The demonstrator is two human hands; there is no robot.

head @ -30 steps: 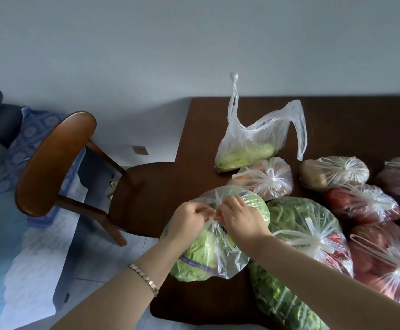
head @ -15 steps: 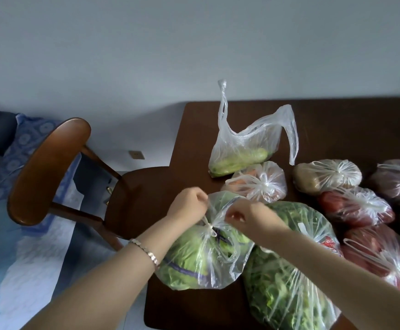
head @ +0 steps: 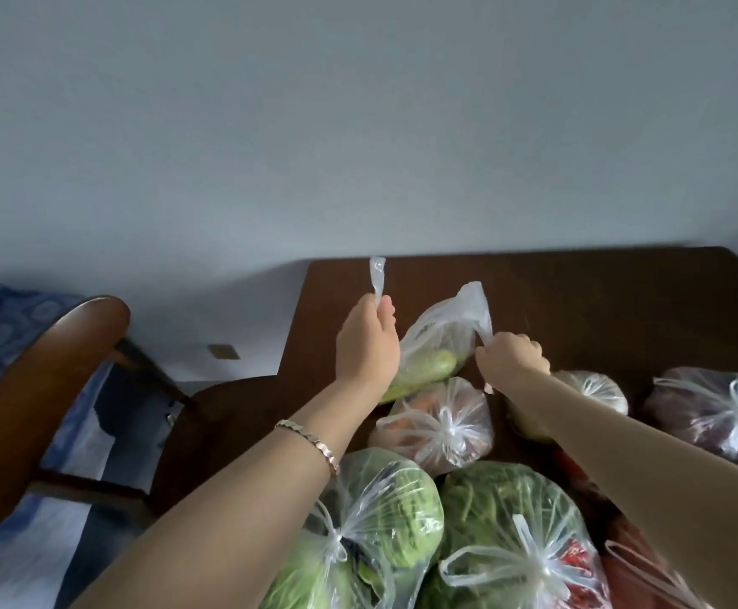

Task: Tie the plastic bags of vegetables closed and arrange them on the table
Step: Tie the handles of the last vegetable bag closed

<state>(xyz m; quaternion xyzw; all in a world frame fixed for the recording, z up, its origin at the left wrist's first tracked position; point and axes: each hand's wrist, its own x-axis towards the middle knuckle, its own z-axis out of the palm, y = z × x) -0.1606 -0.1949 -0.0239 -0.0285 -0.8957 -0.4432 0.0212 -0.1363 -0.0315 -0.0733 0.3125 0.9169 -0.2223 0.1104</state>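
An untied clear bag of pale green vegetables (head: 439, 345) lies near the left edge of the dark wooden table (head: 578, 296). My left hand (head: 367, 340) grips its left handle, whose tip sticks up above my fist. My right hand (head: 512, 356) pinches its right handle. Closer to me lie tied bags: a carrot bag (head: 435, 426), a cabbage bag (head: 376, 525) and a green bean bag (head: 507, 534).
More tied bags sit on the right: a pale one (head: 595, 391) behind my right arm, a dark purple one (head: 718, 410) and reddish ones at the bottom right. A wooden chair (head: 46, 389) stands left of the table, a grey wall behind it.
My hands let go of the tied cabbage bag and reached forward to the untied bag at the back, taking one handle each. The camera tilted up.
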